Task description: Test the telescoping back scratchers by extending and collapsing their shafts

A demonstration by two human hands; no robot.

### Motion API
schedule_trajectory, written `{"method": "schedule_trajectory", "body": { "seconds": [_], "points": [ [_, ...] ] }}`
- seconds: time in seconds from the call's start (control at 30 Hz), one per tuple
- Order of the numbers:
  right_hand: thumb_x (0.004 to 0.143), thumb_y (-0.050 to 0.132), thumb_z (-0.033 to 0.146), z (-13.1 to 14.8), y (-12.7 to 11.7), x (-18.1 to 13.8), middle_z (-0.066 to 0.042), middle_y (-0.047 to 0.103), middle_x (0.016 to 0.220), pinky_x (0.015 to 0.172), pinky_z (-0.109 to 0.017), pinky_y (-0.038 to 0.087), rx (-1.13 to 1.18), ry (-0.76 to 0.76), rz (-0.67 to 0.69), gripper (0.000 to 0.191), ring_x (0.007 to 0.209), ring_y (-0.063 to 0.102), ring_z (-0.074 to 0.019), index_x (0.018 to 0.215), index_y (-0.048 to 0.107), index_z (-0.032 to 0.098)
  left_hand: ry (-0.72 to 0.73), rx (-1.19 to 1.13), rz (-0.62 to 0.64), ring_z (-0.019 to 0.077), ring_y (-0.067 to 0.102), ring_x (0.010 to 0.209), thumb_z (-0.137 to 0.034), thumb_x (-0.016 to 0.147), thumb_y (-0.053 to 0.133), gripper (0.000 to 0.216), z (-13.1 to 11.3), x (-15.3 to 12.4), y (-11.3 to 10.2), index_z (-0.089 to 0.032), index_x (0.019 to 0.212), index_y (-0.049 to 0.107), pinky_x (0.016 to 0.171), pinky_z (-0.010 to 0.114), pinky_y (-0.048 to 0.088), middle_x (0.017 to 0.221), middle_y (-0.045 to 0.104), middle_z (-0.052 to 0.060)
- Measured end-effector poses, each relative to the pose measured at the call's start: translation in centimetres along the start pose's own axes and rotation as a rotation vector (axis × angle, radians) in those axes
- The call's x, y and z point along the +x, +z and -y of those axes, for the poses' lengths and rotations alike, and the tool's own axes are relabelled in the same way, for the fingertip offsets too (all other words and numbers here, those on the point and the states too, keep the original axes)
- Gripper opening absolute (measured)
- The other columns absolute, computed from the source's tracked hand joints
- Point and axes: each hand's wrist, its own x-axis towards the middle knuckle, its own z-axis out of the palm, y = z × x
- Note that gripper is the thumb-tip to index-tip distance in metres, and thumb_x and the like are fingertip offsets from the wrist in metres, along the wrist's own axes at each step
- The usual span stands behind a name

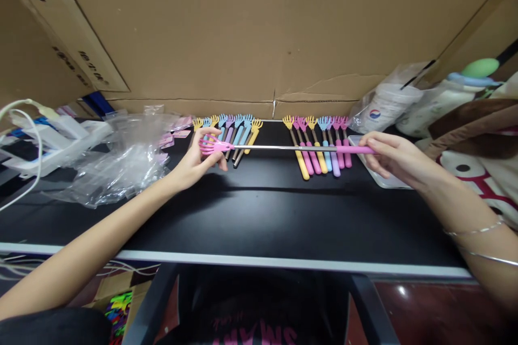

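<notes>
Stretched level above the black desk is a pink back scratcher (279, 147) with its metal rod drawn out long. My left hand (198, 159) is closed round its claw-shaped head, and my right hand (390, 153) pinches the end of its pink handle. Behind my left hand lies a row of back scratchers (238, 135) in yellow, blue and purple, partly hidden by the hand. To the right, a second row of back scratchers (318, 145) in yellow, pink, blue and purple lies side by side, heads toward the cardboard; the held rod crosses in front of them.
Clear plastic bags (121, 156) are heaped at the left beside a white power strip (60, 145) with cables. On the right stand a bagged white cup (384, 108), a bottle (449, 99) and a flat clear tray (388, 179). Cardboard (243, 27) walls the back.
</notes>
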Motion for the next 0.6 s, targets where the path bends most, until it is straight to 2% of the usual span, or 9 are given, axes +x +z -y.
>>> {"method": "schedule_trajectory", "body": {
  "seconds": [0.13, 0.23, 0.43, 0.6],
  "points": [
    [0.076, 0.063, 0.047, -0.1, -0.5, 0.0, 0.005, 0.050, 0.045, 0.034, -0.018, 0.024, -0.031, -0.024, -0.010, 0.032, 0.031, 0.037, -0.0054, 0.085, 0.052, 0.019, -0.022, 0.053, 0.097, 0.0154, 0.065, 0.066, -0.030, 0.087, 0.053, 0.038, -0.1, 0.0, -0.1, -0.018, 0.114, 0.028, 0.070, 0.030, 0.047, 0.069, 0.065, 0.000],
    [0.077, 0.063, 0.048, -0.2, -0.8, 0.1, 0.005, 0.051, 0.046, 0.035, -0.018, 0.022, -0.047, -0.052, -0.007, 0.032, 0.031, 0.037, -0.0048, 0.084, 0.052, 0.019, -0.025, 0.071, 0.119, 0.0151, 0.065, 0.069, -0.028, 0.087, 0.052, 0.037, -0.2, 0.0, -0.1, -0.018, 0.112, 0.028, 0.074, 0.031, 0.047, 0.070, 0.065, 0.000],
    [0.077, 0.062, 0.048, -0.6, -1.1, 0.2, 0.006, 0.049, 0.044, 0.037, -0.019, 0.021, -0.077, -0.091, 0.027, 0.032, 0.031, 0.034, -0.0038, 0.085, 0.053, 0.018, 0.035, 0.053, 0.121, 0.0151, 0.064, 0.065, -0.034, 0.091, 0.046, 0.025, 0.0, -0.1, -0.3, -0.019, 0.105, 0.031, 0.062, 0.028, 0.045, 0.069, 0.065, 0.002],
    [0.078, 0.063, 0.045, -1.0, -0.9, 0.1, 0.006, 0.046, 0.044, 0.037, -0.020, 0.018, -0.098, -0.147, -0.007, 0.031, 0.033, 0.032, -0.0031, 0.087, 0.055, 0.017, 0.038, -0.007, 0.099, 0.0147, 0.065, 0.063, -0.039, 0.093, 0.044, 0.025, 0.4, -0.1, -0.7, -0.020, 0.106, 0.033, 0.061, 0.027, 0.043, 0.067, 0.065, 0.000]
  ]
}}
